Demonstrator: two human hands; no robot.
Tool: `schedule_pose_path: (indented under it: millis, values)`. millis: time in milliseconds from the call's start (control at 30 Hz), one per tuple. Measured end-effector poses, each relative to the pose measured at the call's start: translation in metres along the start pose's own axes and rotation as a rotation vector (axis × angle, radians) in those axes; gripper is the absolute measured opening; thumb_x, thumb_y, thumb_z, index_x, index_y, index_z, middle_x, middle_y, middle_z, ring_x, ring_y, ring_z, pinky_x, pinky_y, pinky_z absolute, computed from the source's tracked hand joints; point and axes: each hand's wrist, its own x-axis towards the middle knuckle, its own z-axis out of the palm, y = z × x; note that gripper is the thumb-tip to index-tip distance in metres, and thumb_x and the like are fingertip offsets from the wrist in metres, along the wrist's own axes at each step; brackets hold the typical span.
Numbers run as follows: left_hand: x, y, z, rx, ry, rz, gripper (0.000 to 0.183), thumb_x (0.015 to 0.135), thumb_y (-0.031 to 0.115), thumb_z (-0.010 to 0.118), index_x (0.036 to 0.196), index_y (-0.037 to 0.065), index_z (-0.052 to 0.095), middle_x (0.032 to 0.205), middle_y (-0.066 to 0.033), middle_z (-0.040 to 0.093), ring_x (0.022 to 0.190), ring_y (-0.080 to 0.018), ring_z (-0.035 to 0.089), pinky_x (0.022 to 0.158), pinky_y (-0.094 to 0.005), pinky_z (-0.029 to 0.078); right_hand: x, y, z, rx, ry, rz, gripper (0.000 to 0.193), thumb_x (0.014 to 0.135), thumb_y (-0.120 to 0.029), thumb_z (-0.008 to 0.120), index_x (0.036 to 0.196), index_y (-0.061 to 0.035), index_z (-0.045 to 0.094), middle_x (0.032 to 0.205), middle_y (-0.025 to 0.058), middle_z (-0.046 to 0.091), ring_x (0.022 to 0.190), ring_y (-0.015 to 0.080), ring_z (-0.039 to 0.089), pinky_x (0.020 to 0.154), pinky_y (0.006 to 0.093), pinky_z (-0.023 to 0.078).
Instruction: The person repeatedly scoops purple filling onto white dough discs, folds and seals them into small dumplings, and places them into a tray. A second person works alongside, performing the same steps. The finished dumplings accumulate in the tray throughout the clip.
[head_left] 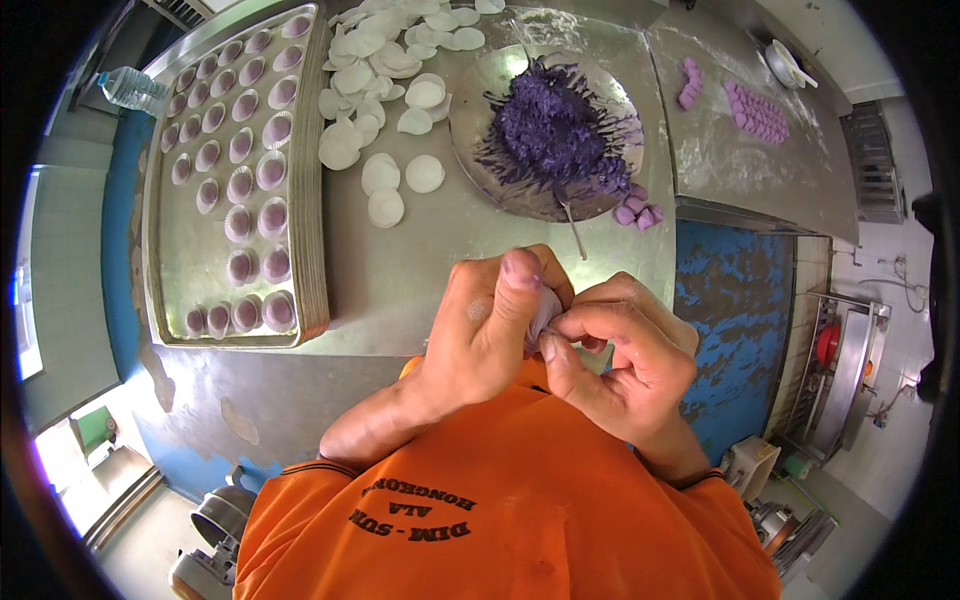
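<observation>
Close to my chest, a pale purple dough bun (542, 312) sits between my hands, mostly hidden by fingers. My left hand (485, 325) is wrapped round it, with purple smears on the thumb. The fingertips of my right hand (625, 350) pinch the bun's edge from the other side. Just beyond them lies a big round metal bowl (470, 165) holding a mound of dark purple filling (560, 125). A metal spoon (574, 228) leans out of the filling, its handle over the near rim. Several small purple dough pieces (636, 208) rest beside the bowl.
At the left, a stack of metal trays (318, 200) bears rows of purple buns (240, 185) in paper cups. White paper rounds (384, 208) are scattered at the back. On the floured right-hand table (720, 180) are more dough pieces (757, 112) and a white bowl (785, 65).
</observation>
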Motion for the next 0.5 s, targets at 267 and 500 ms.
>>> schedule_pose_path:
  millis: [267, 500]
  values:
    - [0.003, -0.002, 0.010, 0.015, 0.135, 0.064, 0.065, 0.110, 0.050, 0.027, 0.089, -0.001, 0.060, 0.068, -0.0023, 0.053, 0.061, -0.0094, 0.046, 0.054, -0.0268, 0.037, 0.001, 0.007, -0.001, 0.108, 0.003, 0.033, 0.029, 0.076, -0.004, 0.087, 0.100, 0.0002, 0.071, 0.092, 0.0113, 0.066, 0.074, 0.0171, 0.063, 0.058, 0.0298, 0.051]
    - [0.001, 0.012, 0.006, -0.106, -0.004, -0.140, 0.074, 0.110, 0.051, 0.027, 0.073, -0.003, 0.060, 0.063, -0.0054, 0.055, 0.059, -0.0131, 0.048, 0.054, -0.0297, 0.039, 0.007, 0.016, -0.007, -0.248, 0.013, -0.454, 0.034, 0.068, -0.004, 0.087, 0.098, -0.0003, 0.072, 0.092, 0.0069, 0.063, 0.075, 0.0212, 0.060, 0.061, 0.0302, 0.050]
